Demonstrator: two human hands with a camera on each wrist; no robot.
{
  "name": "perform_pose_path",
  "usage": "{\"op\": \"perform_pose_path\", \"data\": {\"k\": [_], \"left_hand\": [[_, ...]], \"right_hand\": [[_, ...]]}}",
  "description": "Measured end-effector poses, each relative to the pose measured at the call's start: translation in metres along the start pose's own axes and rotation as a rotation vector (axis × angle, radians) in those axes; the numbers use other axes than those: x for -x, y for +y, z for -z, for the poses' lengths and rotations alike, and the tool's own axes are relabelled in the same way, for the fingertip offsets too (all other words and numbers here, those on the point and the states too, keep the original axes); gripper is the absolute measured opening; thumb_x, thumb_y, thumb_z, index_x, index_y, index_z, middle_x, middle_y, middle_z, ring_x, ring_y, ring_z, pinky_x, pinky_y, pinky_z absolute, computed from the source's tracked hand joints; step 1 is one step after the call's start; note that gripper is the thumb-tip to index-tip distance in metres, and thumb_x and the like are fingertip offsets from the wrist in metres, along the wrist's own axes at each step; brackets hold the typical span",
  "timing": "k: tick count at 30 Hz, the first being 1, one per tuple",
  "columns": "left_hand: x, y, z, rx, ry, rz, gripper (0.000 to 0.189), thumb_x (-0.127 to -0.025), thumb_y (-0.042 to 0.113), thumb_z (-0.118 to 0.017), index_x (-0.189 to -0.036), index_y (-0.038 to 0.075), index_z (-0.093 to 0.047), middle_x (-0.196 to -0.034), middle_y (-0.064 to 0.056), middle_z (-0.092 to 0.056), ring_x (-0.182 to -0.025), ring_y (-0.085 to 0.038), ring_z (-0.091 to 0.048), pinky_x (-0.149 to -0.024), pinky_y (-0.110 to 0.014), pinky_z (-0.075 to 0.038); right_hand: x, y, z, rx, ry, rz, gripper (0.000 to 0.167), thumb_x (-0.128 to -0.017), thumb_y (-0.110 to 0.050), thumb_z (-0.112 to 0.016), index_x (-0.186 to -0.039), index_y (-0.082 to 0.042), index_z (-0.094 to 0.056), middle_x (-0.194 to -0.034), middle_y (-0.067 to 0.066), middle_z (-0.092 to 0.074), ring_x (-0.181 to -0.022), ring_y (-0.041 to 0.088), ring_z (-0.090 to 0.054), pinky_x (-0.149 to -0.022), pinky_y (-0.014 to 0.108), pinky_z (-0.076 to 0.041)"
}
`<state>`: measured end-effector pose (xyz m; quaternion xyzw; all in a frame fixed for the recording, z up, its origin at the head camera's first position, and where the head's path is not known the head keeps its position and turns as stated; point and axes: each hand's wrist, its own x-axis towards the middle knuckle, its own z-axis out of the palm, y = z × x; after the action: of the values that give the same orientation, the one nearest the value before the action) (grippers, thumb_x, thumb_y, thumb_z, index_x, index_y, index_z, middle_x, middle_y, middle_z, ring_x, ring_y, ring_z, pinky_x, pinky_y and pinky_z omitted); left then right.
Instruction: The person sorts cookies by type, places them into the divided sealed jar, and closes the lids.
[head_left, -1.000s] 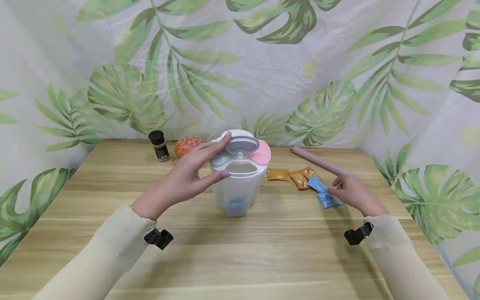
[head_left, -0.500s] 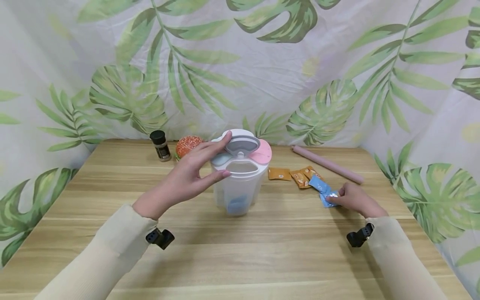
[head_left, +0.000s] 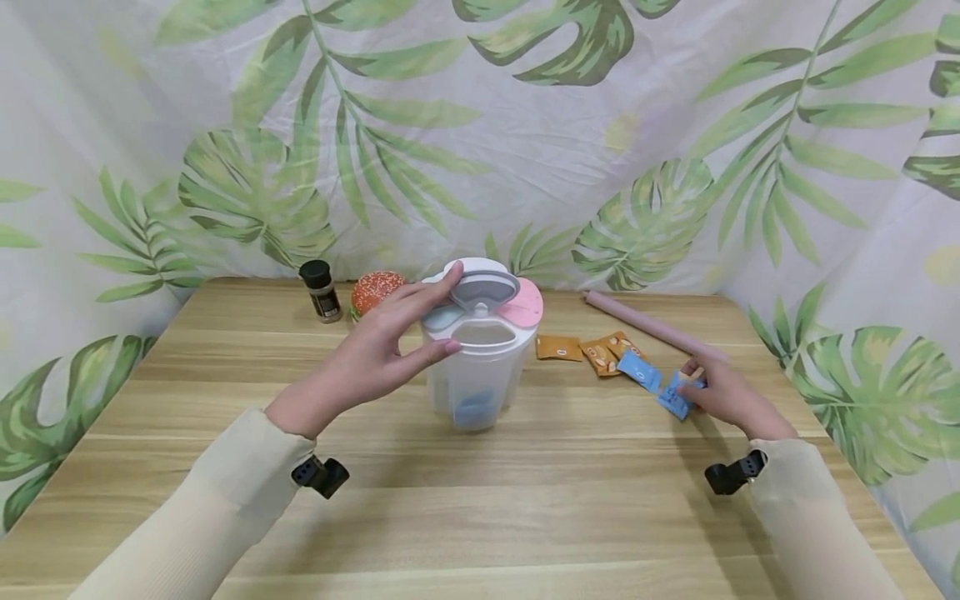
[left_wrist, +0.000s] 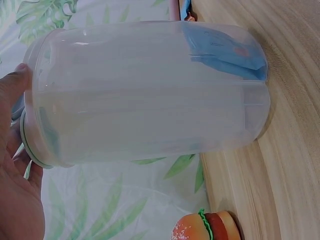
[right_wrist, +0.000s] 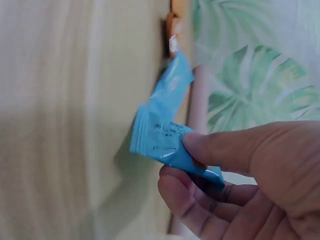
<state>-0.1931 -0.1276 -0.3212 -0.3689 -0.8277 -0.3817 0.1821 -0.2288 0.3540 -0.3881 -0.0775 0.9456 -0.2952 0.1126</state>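
A clear plastic canister point(head_left: 477, 367) point(left_wrist: 150, 95) stands mid-table, its lid split into grey, blue and pink flaps, the near one open. A blue packet point(left_wrist: 225, 50) lies inside at the bottom. My left hand point(head_left: 382, 346) holds the lid rim between thumb and fingers. My right hand point(head_left: 720, 393) pinches a blue packet point(head_left: 677, 395) point(right_wrist: 165, 145) just above the table to the canister's right. Another blue packet point(head_left: 639, 370) lies beside it.
Orange packets point(head_left: 592, 350) lie behind the blue ones. A pink rolled mat point(head_left: 652, 327) runs along the back right. A toy burger point(head_left: 375, 292) and a dark-capped spice jar point(head_left: 321, 292) stand at the back left. A leaf-print cloth walls in the wooden table point(head_left: 480, 500).
My right hand closed on one blue packet, lifted it off the table and drew it slightly right. The left hand and canister have stayed still.
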Motion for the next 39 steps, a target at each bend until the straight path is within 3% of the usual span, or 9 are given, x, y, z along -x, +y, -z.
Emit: {"op": "perform_pose_path", "data": {"k": [5, 9, 17, 24, 32, 39], "left_hand": [[-0.001, -0.001, 0.001, 0.002, -0.002, 0.011, 0.084, -0.090, 0.008, -0.082, -0.162, 0.012, -0.039, -0.156, -0.012, -0.057, -0.141, -0.031, -0.054, -0.114, -0.052, -0.046], [0.000, -0.001, -0.001, 0.010, -0.003, 0.014, 0.083, -0.090, 0.009, -0.082, -0.162, 0.012, -0.040, -0.155, -0.012, -0.057, -0.141, -0.030, -0.054, -0.114, -0.051, -0.046], [0.002, 0.000, -0.005, 0.027, 0.006, 0.018, 0.083, -0.090, 0.009, -0.082, -0.162, 0.012, -0.040, -0.154, -0.013, -0.058, -0.140, -0.030, -0.054, -0.114, -0.050, -0.046], [0.002, -0.001, -0.002, 0.012, 0.020, -0.012, 0.083, -0.089, 0.008, -0.083, -0.161, 0.009, -0.042, -0.155, -0.013, -0.057, -0.140, -0.032, -0.055, -0.114, -0.051, -0.046], [0.002, -0.001, 0.002, 0.019, 0.004, 0.002, 0.083, -0.090, 0.008, -0.082, -0.161, 0.010, -0.040, -0.155, -0.013, -0.057, -0.141, -0.032, -0.054, -0.114, -0.052, -0.046], [0.003, 0.000, 0.003, 0.035, -0.011, 0.022, 0.082, -0.092, 0.010, -0.081, -0.162, 0.012, -0.039, -0.157, -0.014, -0.055, -0.141, -0.032, -0.053, -0.113, -0.053, -0.047]], "right_hand": [[0.001, -0.023, 0.008, -0.030, 0.043, 0.091, 0.024, -0.106, -0.005, -0.058, -0.122, 0.013, -0.057, -0.079, 0.014, -0.064, -0.069, 0.017, -0.067, -0.064, 0.033, -0.062], [0.005, -0.046, 0.011, -0.043, 0.100, 0.201, 0.024, -0.108, -0.009, -0.057, -0.125, 0.007, -0.063, -0.086, 0.014, -0.068, -0.072, 0.009, -0.066, -0.067, 0.028, -0.061], [0.010, -0.102, 0.007, -0.107, 0.264, 0.378, 0.026, -0.107, -0.019, -0.061, -0.129, -0.007, -0.069, -0.096, 0.013, -0.075, -0.079, 0.007, -0.072, -0.072, 0.020, -0.059], [0.013, -0.158, 0.005, -0.249, 0.399, 0.665, 0.016, -0.100, -0.003, -0.069, -0.116, 0.000, -0.071, -0.093, 0.008, -0.076, -0.078, 0.001, -0.072, -0.071, 0.017, -0.059], [0.009, -0.210, -0.006, -0.346, 0.411, 0.861, 0.017, -0.092, 0.008, -0.073, -0.108, 0.008, -0.067, -0.095, 0.014, -0.074, -0.080, 0.009, -0.070, -0.073, 0.017, -0.059], [0.004, -0.232, -0.019, -0.323, 0.358, 0.938, 0.022, -0.088, 0.013, -0.074, -0.108, 0.005, -0.068, -0.097, 0.015, -0.075, -0.081, 0.008, -0.071, -0.073, 0.018, -0.060]]}}
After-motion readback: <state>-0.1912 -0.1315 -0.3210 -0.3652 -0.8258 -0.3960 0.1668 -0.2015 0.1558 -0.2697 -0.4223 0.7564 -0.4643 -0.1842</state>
